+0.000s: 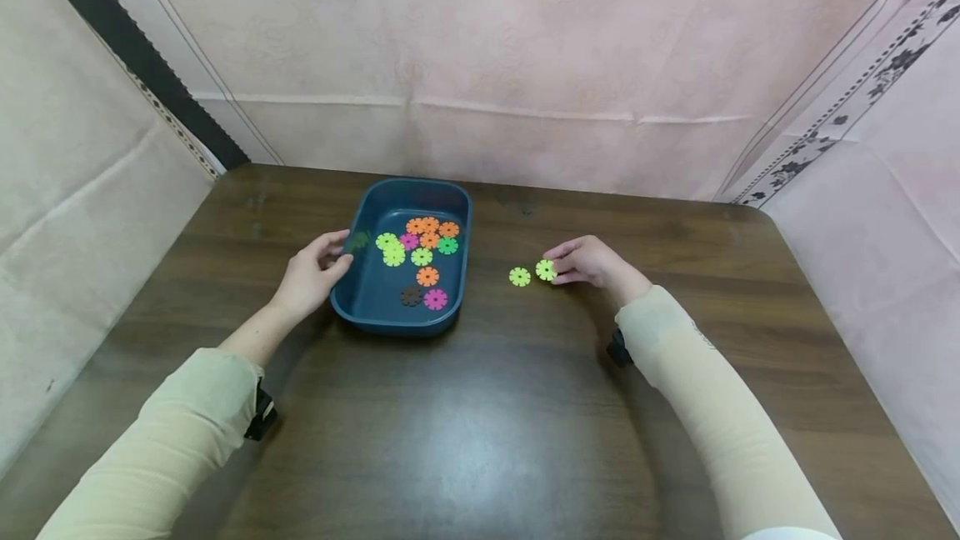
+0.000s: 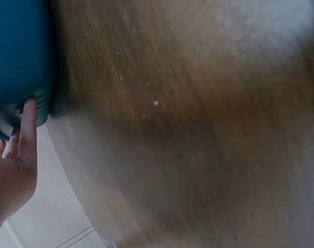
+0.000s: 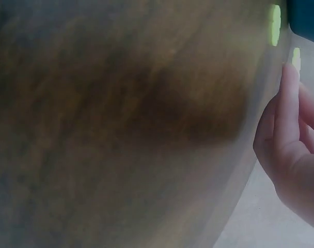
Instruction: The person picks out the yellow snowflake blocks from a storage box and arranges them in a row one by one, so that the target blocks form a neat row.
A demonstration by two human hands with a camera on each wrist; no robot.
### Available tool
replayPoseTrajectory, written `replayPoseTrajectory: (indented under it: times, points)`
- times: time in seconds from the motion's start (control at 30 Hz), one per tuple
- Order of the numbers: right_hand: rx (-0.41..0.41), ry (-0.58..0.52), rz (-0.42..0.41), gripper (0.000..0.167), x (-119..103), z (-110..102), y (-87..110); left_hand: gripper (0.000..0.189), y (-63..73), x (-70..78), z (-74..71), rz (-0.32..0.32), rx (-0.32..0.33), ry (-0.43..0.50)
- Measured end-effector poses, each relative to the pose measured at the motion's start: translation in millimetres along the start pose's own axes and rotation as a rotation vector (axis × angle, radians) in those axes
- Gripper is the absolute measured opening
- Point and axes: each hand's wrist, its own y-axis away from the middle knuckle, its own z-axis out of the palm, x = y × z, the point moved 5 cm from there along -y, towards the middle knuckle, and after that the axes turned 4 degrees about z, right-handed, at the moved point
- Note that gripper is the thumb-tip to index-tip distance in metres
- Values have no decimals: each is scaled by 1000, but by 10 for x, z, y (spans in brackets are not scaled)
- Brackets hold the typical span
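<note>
Sleeves (image 1: 153, 452) of pale cream cloth come in from the near corners, a black band (image 1: 261, 413) at the left wrist and another dark one (image 1: 618, 348) at the right. Between them the brown wood-grain desk (image 1: 450, 473) carries a patch of glare.

Farther in, the left hand (image 1: 309, 277) holds the left rim of the blue tray (image 1: 396, 327), its thumb over the edge and the other fingers against the outside, with a small gap between. Well apart, the right hand (image 1: 592, 263) has its fingers closed to a pinch on a yellow-green disc (image 1: 546, 270); whether that disc touches the desk I cannot tell. Just beside it, toward the tray, a second yellow-green one, the loose disc (image 1: 520, 277), lies flat on the desk.

Inside the tray, nearest first, are a brown disc (image 1: 410, 297) beside a magenta disc (image 1: 435, 299), then a lone orange disc (image 1: 427, 277). Past these lie yellow-green pieces (image 1: 393, 255), a green disc (image 1: 447, 246), another magenta one and a cluster of orange pieces (image 1: 430, 224). A dark green disc (image 1: 360, 240) sits by the left wall.

Behind the desk's far edge hangs creased pinkish cloth (image 1: 510, 65).
</note>
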Motion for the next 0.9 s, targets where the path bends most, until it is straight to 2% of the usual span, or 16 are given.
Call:
replayPoseTrajectory:
  times: [0.37, 0.9]
  points:
    - [37, 77, -17, 37, 67, 15, -29, 48, 15, -3, 5, -22, -10, 7]
    - [121, 156, -20, 33, 44, 35, -25, 47, 23, 21, -4, -13, -2, 1]
